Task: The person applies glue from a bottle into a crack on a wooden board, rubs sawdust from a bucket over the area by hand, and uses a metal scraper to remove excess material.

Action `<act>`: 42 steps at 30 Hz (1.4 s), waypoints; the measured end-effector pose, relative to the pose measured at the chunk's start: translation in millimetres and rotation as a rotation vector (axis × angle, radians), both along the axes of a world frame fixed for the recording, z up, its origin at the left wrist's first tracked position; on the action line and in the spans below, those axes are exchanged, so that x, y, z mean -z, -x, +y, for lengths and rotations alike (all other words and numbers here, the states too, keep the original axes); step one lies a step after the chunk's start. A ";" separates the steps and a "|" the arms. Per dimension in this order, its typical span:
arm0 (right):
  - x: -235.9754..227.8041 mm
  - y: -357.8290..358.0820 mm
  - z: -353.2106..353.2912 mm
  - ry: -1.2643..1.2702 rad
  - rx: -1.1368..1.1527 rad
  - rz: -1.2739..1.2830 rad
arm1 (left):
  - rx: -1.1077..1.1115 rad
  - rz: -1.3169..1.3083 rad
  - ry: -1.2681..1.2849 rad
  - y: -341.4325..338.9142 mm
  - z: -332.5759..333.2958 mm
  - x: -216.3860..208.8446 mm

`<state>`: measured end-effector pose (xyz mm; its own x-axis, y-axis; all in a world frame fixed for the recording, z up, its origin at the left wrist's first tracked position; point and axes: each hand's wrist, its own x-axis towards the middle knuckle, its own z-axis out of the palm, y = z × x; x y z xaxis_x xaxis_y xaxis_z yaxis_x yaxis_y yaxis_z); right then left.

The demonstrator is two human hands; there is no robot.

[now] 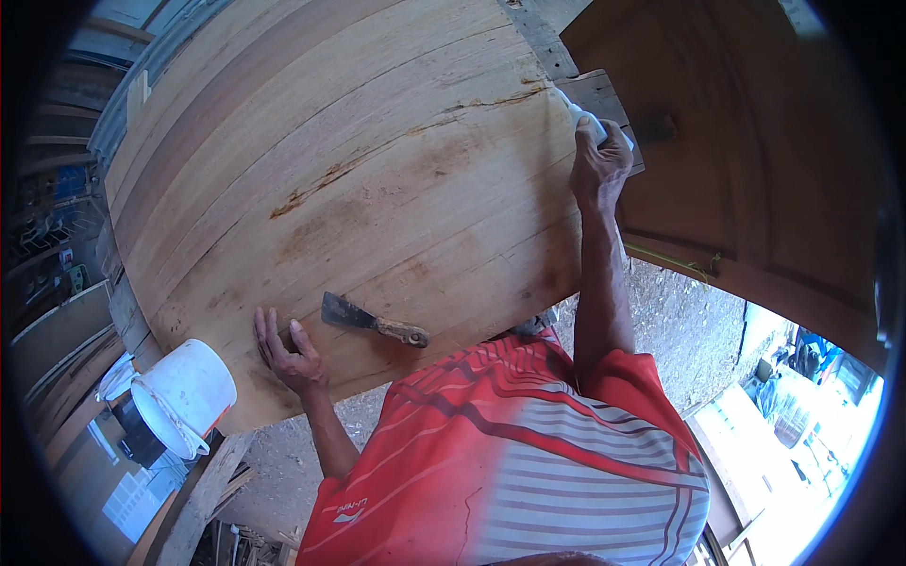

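Observation:
A wide wooden panel (415, 203) made of joined boards lies in front of me, with cracks and brown filler-like patches along its grain. My left hand (293, 358) rests on the panel's near left part, fingers stretched out and holding nothing. At the right edge, my right hand (602, 170) is closed around a slim white object (587, 121); its kind is partly hidden by my fingers. The object's tip is by the panel edge, near the end of a long crack. Between my hands lies a putty knife (373, 320) with a dark blade and a worn wooden handle.
A white bucket (192, 385) stands by the panel's near left corner. A brown wooden door (755, 141) takes up the right side. A weathered plank (538, 38) shows beyond the panel's right edge. Stacked boards (75, 368) line the left.

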<state>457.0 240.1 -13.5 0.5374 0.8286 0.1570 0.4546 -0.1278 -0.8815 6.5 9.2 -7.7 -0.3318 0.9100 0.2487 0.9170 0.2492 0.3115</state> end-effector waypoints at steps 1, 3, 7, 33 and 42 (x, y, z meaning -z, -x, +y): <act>-1.1 0.8 0.0 0.000 -0.001 0.001 | -0.001 0.001 0.000 0.2 -0.4 0.0; -4.2 2.8 0.1 0.000 0.017 -0.014 | -0.004 -0.003 0.003 0.5 -1.0 -0.1; 1.8 -0.6 0.6 -0.024 0.000 -0.009 | -0.003 0.001 0.003 0.7 -0.4 0.5; -9.4 63.8 -46.2 0.065 -0.275 0.161 | 0.003 -0.011 -0.024 0.2 0.2 -1.9; -14.1 82.6 -47.5 0.095 -0.353 0.098 | -0.002 -0.024 -0.038 2.4 -1.4 0.9</act>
<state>374.4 192.7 0.6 0.2250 0.9738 0.0325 0.3994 -0.0618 -0.9147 4.1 7.8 -8.6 -0.3397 0.8996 0.2746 0.9086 0.2386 0.3427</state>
